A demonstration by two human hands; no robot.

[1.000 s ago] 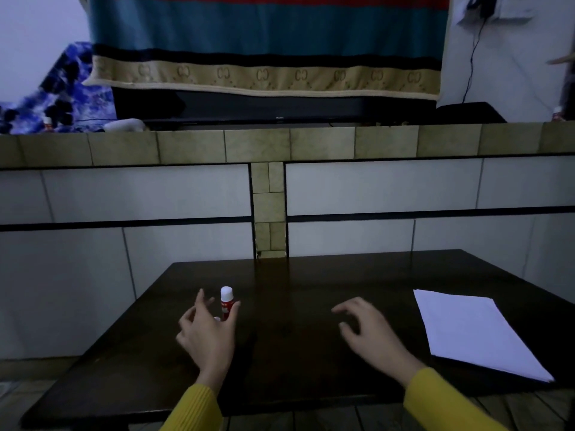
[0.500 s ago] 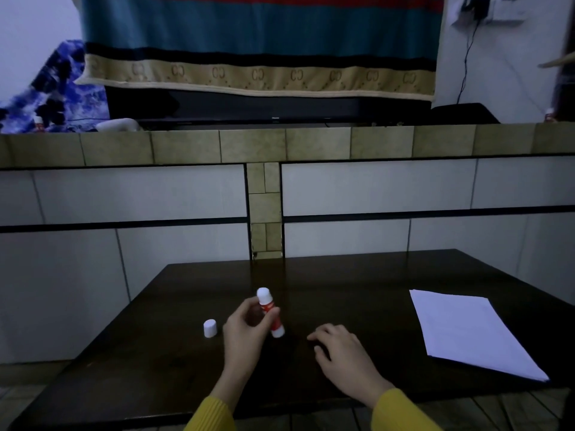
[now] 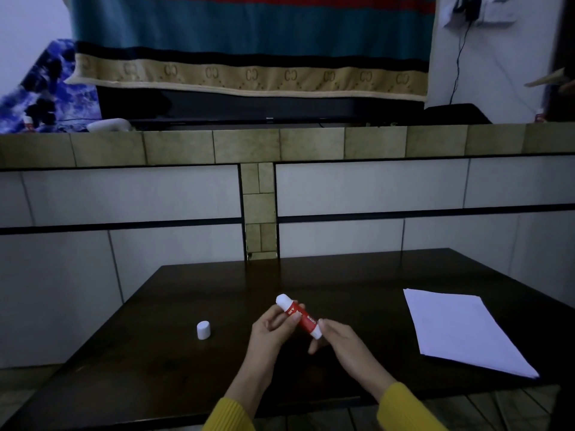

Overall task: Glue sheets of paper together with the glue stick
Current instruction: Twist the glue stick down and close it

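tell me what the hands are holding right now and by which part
Both hold the glue stick: the left hand grips its red middle, and the right hand pinches its white bottom end.

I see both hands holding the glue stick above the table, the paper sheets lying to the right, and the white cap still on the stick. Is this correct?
Not quite: the cap is off. The head view shows the white cap standing on the table, left of the hands. The rest holds: left hand and right hand hold the glue stick, and the paper sheets lie to the right.
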